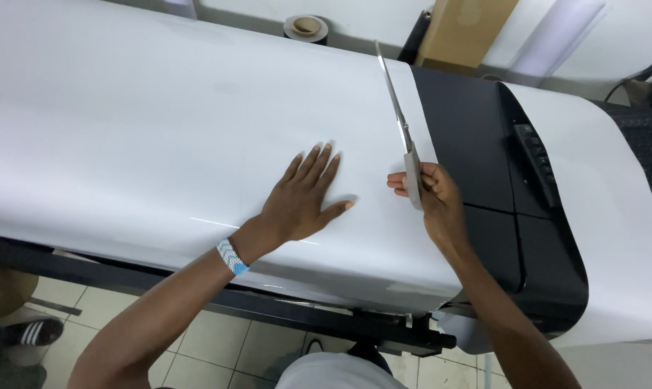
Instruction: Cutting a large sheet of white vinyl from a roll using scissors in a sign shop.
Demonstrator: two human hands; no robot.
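Long steel scissors (401, 122) over glossy white sheet (160, 130)

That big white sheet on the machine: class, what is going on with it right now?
A person stands over a wide white sheet draped across a large printer. The left hand lies flat on the sheet, fingers spread, pressing it down. The right hand holds long scissors by the handles, blades pointing away along the sheet's right edge, beside the printer's black top. How far any cut runs cannot be told.
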